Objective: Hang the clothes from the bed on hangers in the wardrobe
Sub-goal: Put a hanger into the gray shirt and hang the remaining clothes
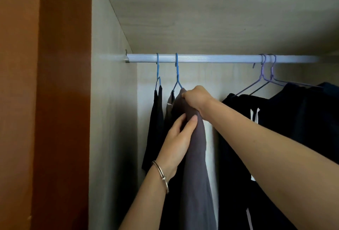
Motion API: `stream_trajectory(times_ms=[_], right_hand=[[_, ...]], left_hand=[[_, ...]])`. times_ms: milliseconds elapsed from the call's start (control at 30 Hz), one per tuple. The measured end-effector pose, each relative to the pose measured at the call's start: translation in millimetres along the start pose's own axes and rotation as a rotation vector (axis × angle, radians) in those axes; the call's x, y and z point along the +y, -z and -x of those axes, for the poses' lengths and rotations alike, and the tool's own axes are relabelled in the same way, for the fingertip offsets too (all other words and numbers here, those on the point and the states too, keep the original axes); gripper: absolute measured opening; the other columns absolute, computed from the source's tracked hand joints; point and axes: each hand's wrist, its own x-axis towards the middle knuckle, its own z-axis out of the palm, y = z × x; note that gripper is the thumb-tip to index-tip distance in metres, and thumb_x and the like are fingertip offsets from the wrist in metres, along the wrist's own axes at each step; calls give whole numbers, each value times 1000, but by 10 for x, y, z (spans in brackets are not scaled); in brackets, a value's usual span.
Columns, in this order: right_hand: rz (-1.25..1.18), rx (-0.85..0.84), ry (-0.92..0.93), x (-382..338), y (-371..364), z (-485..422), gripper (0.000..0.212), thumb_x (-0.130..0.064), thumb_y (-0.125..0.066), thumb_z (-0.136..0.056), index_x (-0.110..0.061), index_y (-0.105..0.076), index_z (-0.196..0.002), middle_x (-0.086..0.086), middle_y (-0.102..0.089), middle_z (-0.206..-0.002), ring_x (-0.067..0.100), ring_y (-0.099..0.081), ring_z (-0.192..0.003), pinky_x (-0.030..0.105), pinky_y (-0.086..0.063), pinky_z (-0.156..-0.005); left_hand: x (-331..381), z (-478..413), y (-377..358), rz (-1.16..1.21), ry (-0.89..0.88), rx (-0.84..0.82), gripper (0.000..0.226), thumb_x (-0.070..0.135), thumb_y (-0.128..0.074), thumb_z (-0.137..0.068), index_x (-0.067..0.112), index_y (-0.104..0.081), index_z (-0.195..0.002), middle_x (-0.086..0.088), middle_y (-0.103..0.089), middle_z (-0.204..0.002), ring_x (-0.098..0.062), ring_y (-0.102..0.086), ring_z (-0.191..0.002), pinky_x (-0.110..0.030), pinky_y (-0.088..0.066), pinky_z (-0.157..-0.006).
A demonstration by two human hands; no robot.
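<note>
A grey garment (197,165) hangs from a blue hanger (177,75) on the silver wardrobe rail (211,58). My right hand (197,99) is closed on the garment's top, just under the hanger's shoulder. My left hand (178,138), with a bangle on the wrist, pinches the grey cloth a little lower. A second blue hanger (157,73) to the left carries a dark garment (155,129). The bed is out of view.
Two purple wire hangers (266,75) at the right of the rail hold dark clothes (293,129) with white drawstrings. The wardrobe's pale side panel (111,119) and an orange-brown door edge (55,101) stand at the left. The rail is bare between the hanger groups.
</note>
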Motion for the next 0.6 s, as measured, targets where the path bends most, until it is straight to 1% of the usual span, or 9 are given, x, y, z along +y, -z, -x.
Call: stream_trajectory(times_ms=[33, 100, 133, 200, 267, 367, 500, 567, 600], right_hand=[[7, -20, 3, -4, -10, -15, 18, -17, -42, -95, -2, -51, -90, 13, -52, -85, 28, -52, -78, 26, -40, -58], [5, -61, -7, -11, -27, -9, 26, -18, -41, -96, -3, -48, -77, 10, -48, -70, 23, -48, -61, 25, -35, -47], [-31, -95, -17, -7, -29, 3, 26, -19, -40, -96, -5, -48, -76, 8, -46, -66, 20, -44, -55, 24, -33, -45], [-116, -201, -14, 15, -7, 79, 17, -19, -41, -95, -8, -49, -84, 6, -46, -65, 16, -41, -53, 22, -33, -48], [-100, -319, 30, 63, 58, 178, 10, -22, -46, -93, -13, -47, -88, 3, -44, -65, 13, -39, -55, 22, -32, -50], [-13, -411, 81, 158, 183, 275, 19, -34, -52, -89, -16, -47, -90, 0, -44, -67, 12, -40, -57, 21, -33, -52], [52, -505, 147, 311, 170, 347, 43, -34, -58, -83, -13, -46, -119, 3, -56, -100, 16, -55, -87, 24, -41, -58], [64, -484, 226, 417, 129, 400, 21, -28, -54, -84, -12, -52, -98, 3, -57, -93, 19, -55, -86, 25, -42, -58], [88, -428, 278, 487, 117, 430, 13, -26, -52, -84, -13, -49, -85, 3, -57, -86, 21, -55, -84, 27, -44, -61]], left_hand=[[4, 15, -5, -44, -22, -2, 11, 40, -51, -89, 50, -53, -92, 43, -60, -74, 28, -55, -72, 2, -43, -65], [27, 36, -3, -143, -61, 6, 20, 37, -54, -88, 55, -50, -81, 47, -58, -69, 30, -53, -72, 5, -41, -64], [31, 42, -3, -221, -87, 33, 22, 34, -55, -88, 55, -51, -85, 43, -60, -74, 26, -55, -78, 3, -42, -69], [41, 62, -27, -351, -148, 98, 26, 30, -52, -90, 47, -53, -110, 30, -62, -93, 12, -57, -92, -8, -43, -81], [77, 79, -65, -444, -180, 145, 32, 28, -49, -92, 31, -50, -124, 12, -64, -108, -4, -59, -101, -18, -46, -86], [75, 110, -127, -598, -197, 155, 35, 24, -48, -91, 26, -46, -126, 0, -64, -110, -16, -62, -101, -26, -49, -83], [-85, 195, -178, -736, -103, 202, 52, 18, -50, -88, 25, -31, -136, -8, -64, -108, -26, -64, -94, -34, -54, -80], [-225, 229, -167, -743, -69, 228, 44, 15, -51, -87, 18, -41, -130, -9, -64, -105, -24, -64, -91, -29, -54, -76], [-309, 240, -160, -743, -54, 234, 36, 14, -52, -88, 14, -48, -123, -8, -65, -99, -20, -63, -84, -21, -52, -69]])
